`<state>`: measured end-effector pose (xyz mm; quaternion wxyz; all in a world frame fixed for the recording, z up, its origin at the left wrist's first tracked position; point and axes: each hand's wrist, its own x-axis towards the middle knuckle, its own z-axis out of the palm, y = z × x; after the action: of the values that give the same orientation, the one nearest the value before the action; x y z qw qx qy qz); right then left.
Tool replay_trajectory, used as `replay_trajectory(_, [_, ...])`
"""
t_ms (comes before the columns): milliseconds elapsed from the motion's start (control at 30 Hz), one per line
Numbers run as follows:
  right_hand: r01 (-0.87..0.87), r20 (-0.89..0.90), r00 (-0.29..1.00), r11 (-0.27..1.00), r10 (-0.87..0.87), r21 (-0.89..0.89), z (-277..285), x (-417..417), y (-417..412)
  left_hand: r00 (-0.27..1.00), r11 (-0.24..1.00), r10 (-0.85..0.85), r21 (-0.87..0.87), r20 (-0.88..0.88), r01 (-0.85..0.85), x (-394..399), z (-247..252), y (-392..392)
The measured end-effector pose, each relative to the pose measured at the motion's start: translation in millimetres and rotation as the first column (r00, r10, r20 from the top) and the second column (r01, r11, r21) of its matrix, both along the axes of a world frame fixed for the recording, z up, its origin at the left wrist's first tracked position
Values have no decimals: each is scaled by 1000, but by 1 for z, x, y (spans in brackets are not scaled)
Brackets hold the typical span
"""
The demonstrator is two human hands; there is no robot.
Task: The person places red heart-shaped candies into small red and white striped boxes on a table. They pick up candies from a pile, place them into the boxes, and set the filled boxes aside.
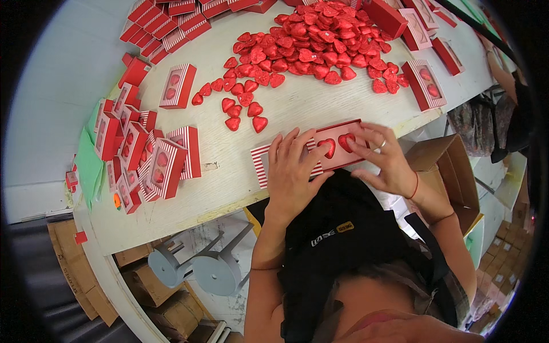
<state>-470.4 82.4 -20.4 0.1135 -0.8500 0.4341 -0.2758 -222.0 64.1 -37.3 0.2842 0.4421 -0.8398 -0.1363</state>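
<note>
A red gift box lies near the front edge of the table, its pink-lined tray (341, 159) partly out of a red-and-white striped sleeve (260, 165). Two foil-wrapped hearts, a left one (328, 149) and a right one (345, 145), sit side by side in the tray. My left hand (288, 173) spans the sleeve and holds it, with a fingertip on the left heart. Fingers spread, my right hand (386, 160) reaches over the tray's right end, one fingertip at the right heart. My left hand hides much of the sleeve's window.
Loose red foil hearts (317, 43) form a large heap across the table. Filled boxes (165, 167) crowd the left side; more boxes (163, 21) are stacked at the back left. One filled box (424, 85) stands at right. Below are grey stools (216, 272) and an open carton (459, 176).
</note>
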Motion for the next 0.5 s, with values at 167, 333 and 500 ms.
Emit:
replay_trajectory(167, [41, 63, 997, 998, -44, 39, -13, 3, -5, 998, 998, 58, -3, -11, -58, 7, 1, 3])
replay_trajectory(333, [12, 184, 982, 993, -33, 116, -14, 19, -7, 955, 965, 232, 171, -183, -201, 39, -12, 7])
replay_trajectory(500, [-110, 387, 921, 983, 45, 146, -25, 58, -17, 952, 977, 206, 102, -225, -187, 25, -21, 2])
